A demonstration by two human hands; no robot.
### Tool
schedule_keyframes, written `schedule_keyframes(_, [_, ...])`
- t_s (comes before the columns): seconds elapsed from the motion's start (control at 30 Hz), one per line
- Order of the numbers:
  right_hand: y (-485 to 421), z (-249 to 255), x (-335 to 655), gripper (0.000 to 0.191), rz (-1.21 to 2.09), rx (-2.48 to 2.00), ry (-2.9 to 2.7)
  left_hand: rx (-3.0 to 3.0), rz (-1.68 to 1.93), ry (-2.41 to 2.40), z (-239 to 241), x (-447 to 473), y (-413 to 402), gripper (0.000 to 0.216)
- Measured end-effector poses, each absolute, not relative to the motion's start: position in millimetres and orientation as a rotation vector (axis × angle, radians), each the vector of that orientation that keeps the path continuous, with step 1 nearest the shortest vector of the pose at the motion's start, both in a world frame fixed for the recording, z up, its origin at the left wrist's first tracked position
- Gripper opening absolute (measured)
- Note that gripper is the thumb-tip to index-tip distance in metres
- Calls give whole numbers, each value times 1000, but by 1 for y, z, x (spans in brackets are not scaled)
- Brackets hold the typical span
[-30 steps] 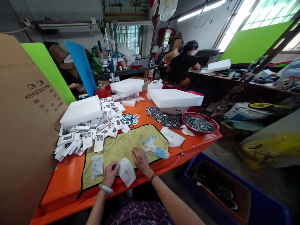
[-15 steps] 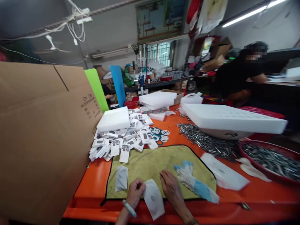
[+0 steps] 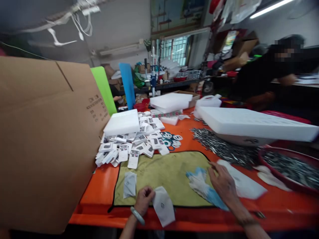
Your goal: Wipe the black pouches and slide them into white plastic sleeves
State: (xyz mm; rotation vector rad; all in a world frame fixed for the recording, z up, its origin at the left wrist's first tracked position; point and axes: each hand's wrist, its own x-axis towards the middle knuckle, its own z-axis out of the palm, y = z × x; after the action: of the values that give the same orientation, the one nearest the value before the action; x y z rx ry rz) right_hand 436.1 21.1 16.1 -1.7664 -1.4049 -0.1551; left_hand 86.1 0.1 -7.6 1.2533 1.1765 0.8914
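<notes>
My left hand (image 3: 144, 199), with a pale bangle at the wrist, pinches the upper left corner of a white pouch (image 3: 163, 207) with a small dark printed mark. The pouch hangs over the front edge of a yellow-green cloth (image 3: 164, 176). My right hand (image 3: 222, 181) reaches over the cloth's right edge, its fingers stretched out and slightly blurred, with nothing seen in them. Just left of it, a blue and white knitted glove (image 3: 204, 186) lies on the cloth. Beyond its fingers is a pile of thin metal pieces (image 3: 226, 149). Another white pouch (image 3: 130, 184) lies at the cloth's left.
A large cardboard box (image 3: 45, 139) walls off the left side. Small white printed boxes (image 3: 133, 159) are heaped behind the cloth, near several rings (image 3: 171, 141). At right are a white foam slab (image 3: 251, 122), a red basin (image 3: 264, 162) of metal pieces and a co-worker (image 3: 266, 73).
My right hand has moved right and forward, from beside the held pouch to past the glove. My left hand still pinches the pouch. The whole view has shifted slightly.
</notes>
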Motion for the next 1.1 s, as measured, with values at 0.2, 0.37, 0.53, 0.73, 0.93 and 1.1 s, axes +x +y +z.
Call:
schedule_keyframes(0.2, [2, 28, 515, 44, -197, -2504, -1394, 1249, 867, 1147, -5, 81, 0, 46])
schedule_keyframes(0.37, [-8, 11, 533, 31, -33, -2550, -1470, 1250, 869, 1135, -3, 81, 0, 44])
schedule_keyframes(0.53, [9, 35, 527, 28, -134, -2397, -1229, 1246, 869, 1134, -2, 80, 0, 44])
schedule_keyframes(0.73, [51, 88, 498, 22, -347, -2001, -1222, 1233, 874, 1123, -6, 79, 0, 45])
schedule_keyframes(0.93, [88, 81, 479, 23, -288, -1986, -1372, 1248, 878, 1131, -7, 80, 0, 45])
schedule_keyframes(1.1, [88, 44, 469, 18, -57, -2024, -1602, 1235, 881, 1122, -8, 79, 1, 45])
